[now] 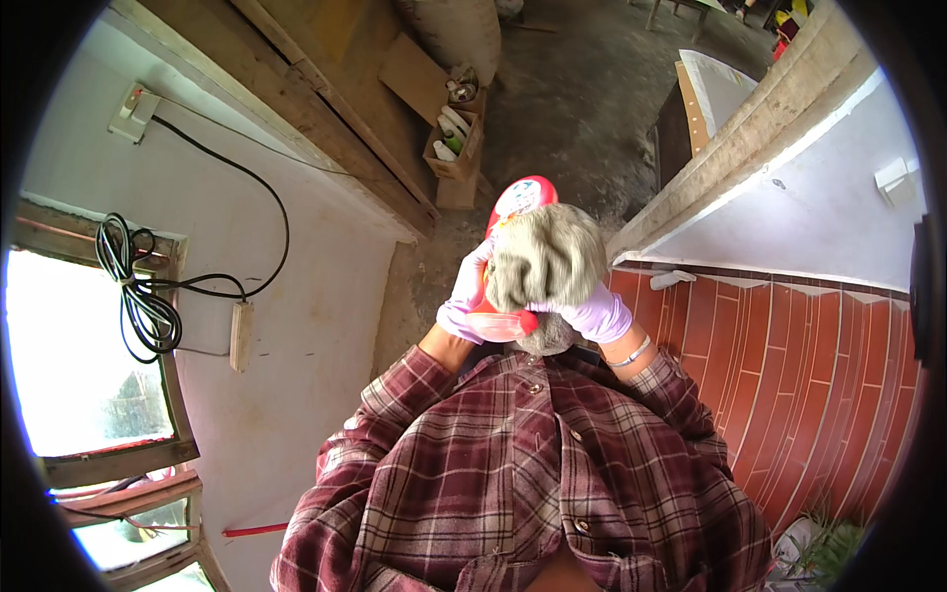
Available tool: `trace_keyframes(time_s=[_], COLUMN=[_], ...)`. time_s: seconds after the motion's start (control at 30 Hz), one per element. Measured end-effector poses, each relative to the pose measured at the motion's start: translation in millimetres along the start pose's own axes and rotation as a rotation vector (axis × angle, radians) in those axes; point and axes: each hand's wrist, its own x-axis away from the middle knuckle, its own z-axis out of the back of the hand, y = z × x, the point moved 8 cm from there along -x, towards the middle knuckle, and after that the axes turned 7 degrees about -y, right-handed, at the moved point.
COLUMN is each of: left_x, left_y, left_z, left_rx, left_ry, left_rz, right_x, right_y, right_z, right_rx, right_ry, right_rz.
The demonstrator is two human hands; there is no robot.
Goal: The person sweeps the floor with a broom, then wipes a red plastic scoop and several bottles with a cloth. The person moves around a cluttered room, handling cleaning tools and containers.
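Note:
Both of my hands, in thin lilac gloves, are raised close together in front of my chest. My left hand [462,292] is closed around a red plastic bottle [497,307] with a printed label, which stands up past the fingers. A bunched grey-green cloth [551,255] lies over my right hand [599,314] and hangs down below it. The cloth hides most of the right fingers and touches or overlaps the bottle.
A cardboard box [466,155] of bottles stands by the wooden frame ahead. At left, a coiled black cable [140,288] hangs near a window and a power strip [240,337]. A wooden door post [747,133] rises at right, beside red brick-patterned tiles [784,370].

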Motion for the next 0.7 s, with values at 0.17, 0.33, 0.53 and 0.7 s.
trace_keyframes(time_s=[0.17,0.33,0.53,0.7], left_x=[1.2,-14.1,-9.9,-3.5], left_y=[-16.8,-27.1,-36.3,-39.3], left_z=[31.5,67.4,18.4,38.2], left_rx=[0.491,0.479,0.702,0.942], left_ry=[0.146,0.126,0.023,-0.016], left_rz=[0.179,0.086,0.194,0.106], right_x=[11.7,29.8,8.6,26.6], right_y=[-44.2,-50.3,-37.7,-28.7], right_z=[22.2,-14.6,-5.8,-31.7], right_rx=[0.28,0.497,0.244,0.732], right_ry=[0.599,0.219,0.307,0.277], right_rz=[0.281,0.345,0.408,0.414])
